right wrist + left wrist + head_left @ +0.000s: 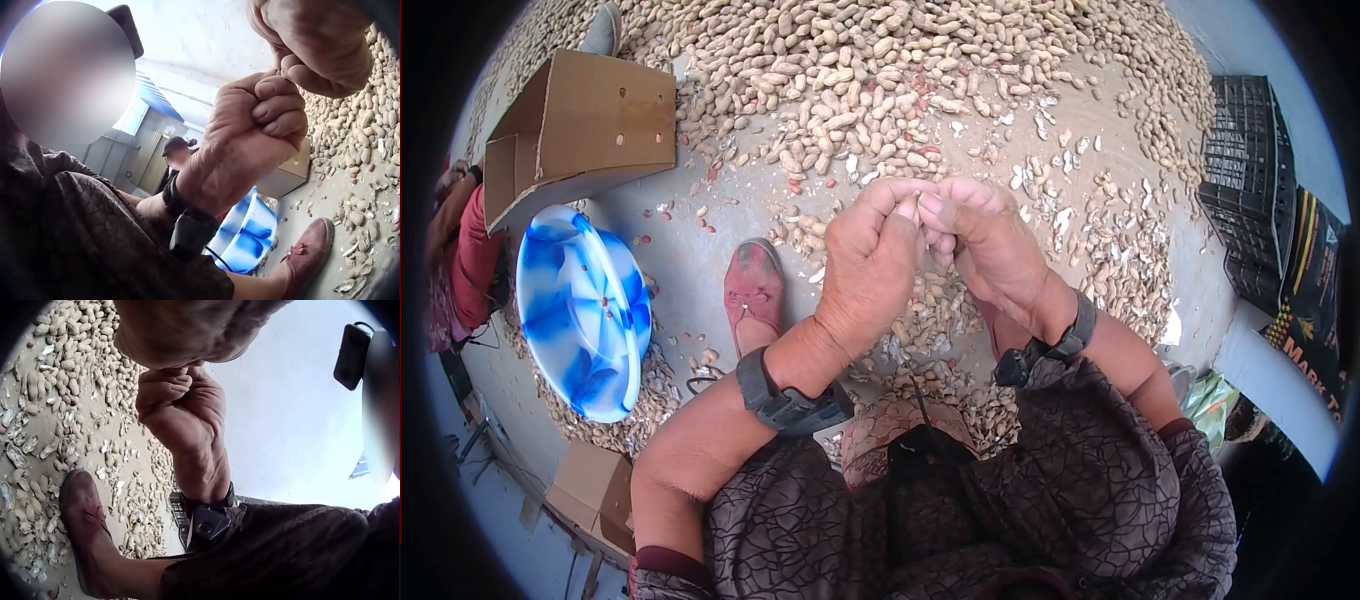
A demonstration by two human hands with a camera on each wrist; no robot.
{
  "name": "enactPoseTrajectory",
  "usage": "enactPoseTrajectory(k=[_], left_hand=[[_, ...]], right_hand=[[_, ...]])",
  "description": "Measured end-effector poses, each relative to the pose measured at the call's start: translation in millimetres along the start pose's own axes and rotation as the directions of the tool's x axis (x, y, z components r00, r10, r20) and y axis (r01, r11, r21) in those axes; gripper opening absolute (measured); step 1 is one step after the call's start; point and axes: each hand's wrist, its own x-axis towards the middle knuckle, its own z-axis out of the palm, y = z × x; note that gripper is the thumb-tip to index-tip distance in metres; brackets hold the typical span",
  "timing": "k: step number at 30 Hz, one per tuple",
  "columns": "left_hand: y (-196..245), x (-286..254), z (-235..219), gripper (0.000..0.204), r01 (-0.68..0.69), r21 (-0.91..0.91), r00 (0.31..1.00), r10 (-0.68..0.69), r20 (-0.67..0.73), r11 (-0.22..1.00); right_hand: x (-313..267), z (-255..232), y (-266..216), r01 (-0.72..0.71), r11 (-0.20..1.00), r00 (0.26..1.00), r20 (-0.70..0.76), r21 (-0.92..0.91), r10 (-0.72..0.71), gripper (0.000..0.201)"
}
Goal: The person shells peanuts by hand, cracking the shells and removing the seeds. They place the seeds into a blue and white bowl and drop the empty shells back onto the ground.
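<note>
Both hands meet at the fingertips in front of the body, above the floor. My left hand (868, 255) and my right hand (997, 245) pinch a peanut (918, 200) between thumbs and forefingers. Only a small pale bit of it shows, so I cannot tell whether its shell is whole. In the right wrist view, the left hand (253, 128) has its other fingers curled into the palm. Below and ahead lies a big heap of unshelled peanuts (870, 80), with broken shells (1100, 230) and a few red kernels scattered around.
A blue-and-white basin (550, 310) with a few kernels inside stands at left, near a cardboard box (605, 115). Another cardboard box (590, 490) is lower left. At right are a black crate (1250, 170) and a printed sack (1310, 300). Another person (470, 260) sits far left.
</note>
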Motion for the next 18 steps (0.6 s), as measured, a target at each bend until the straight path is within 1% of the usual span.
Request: enactPoseTrajectory(k=[2, 3, 5, 6, 8, 10, 12, 13, 14, 15, 16, 17, 18], left_hand=[[0.2, 0.5, -1.0, 0.020, 0.047, -0.066, 0.999, -0.048, -0.001, 0.997], [0.7, 1.5, -1.5, 0.020, 0.048, -0.066, 0.999, -0.048, -0.001, 0.997], [2.1, 4.7, -2.7, 0.020, 0.151, -0.248, 0.984, -0.169, -0.055, 0.957], [2.7, 5.4, -4.3, 0.020, 0.151, -0.248, 0.984, -0.169, -0.055, 0.957], [3.5, 6.7, -8.9, 0.021, 0.199, -0.414, 0.980, -0.187, 0.070, 0.888], [-0.1, 8.2, -11.9, 0.022, 0.219, -0.407, 0.976, -0.199, 0.093, 0.887], [-8.1, 9.8, -15.9, 0.023, 0.239, -0.401, 0.971, -0.210, 0.115, 0.884], [-13.4, 10.8, -18.5, 0.022, 0.268, -0.429, 0.963, -0.231, 0.138, 0.863], [-17.3, 11.5, -20.8, 0.021, 0.298, -0.454, 0.954, -0.251, 0.163, 0.839], [-17.7, 12.4, -22.5, 0.021, 0.299, -0.455, 0.954, -0.252, 0.162, 0.839], [-18.0, 13.1, -23.9, 0.019, 0.339, -0.411, 0.940, -0.288, 0.182, 0.847], [-18.6, 13.4, -24.7, 0.018, 0.377, -0.366, 0.925, -0.324, 0.200, 0.851], [-20.1, 13.2, -24.4, 0.018, 0.378, -0.367, 0.925, -0.325, 0.199, 0.850]], right_hand=[[-0.4, -0.1, 1.1, 0.003, 1.000, 1.000, -0.005, 0.015, -0.003, 0.018], [-0.7, -0.1, 1.7, 0.007, 1.000, 1.000, -0.010, 0.030, -0.007, 0.017], [-1.7, 3.8, 0.7, 0.008, 0.999, 0.999, -0.036, 0.044, -0.007, 0.017], [-1.9, 5.1, 0.2, 0.010, 0.998, 0.998, -0.062, 0.058, -0.007, 0.017], [-0.4, 0.9, 2.9, 0.005, 0.997, 0.999, -0.038, 0.071, -0.002, 0.017], [-0.3, -1.2, 3.5, -0.002, 0.997, 1.000, -0.015, 0.083, 0.003, 0.017], [-0.8, -0.7, 2.4, 0.041, 0.999, 0.998, -0.043, -0.036, -0.042, 0.016], [-1.5, 1.2, 1.4, 0.038, 0.999, 0.998, -0.043, -0.035, -0.040, 0.016], [-3.0, 4.2, -0.5, 0.096, 0.984, 0.994, -0.041, -0.149, -0.103, 0.016], [-4.5, 6.5, -2.4, 0.151, 0.954, 0.986, -0.033, -0.260, -0.166, 0.016], [-6.2, 7.8, -4.5, 0.151, 0.954, 0.986, -0.033, -0.260, -0.165, 0.016], [-8.0, 8.6, -6.4, 0.228, 0.849, 0.968, 0.018, -0.477, -0.250, 0.014], [-9.1, 8.6, -7.3, 0.295, 0.690, 0.944, 0.089, -0.661, -0.319, 0.013]])
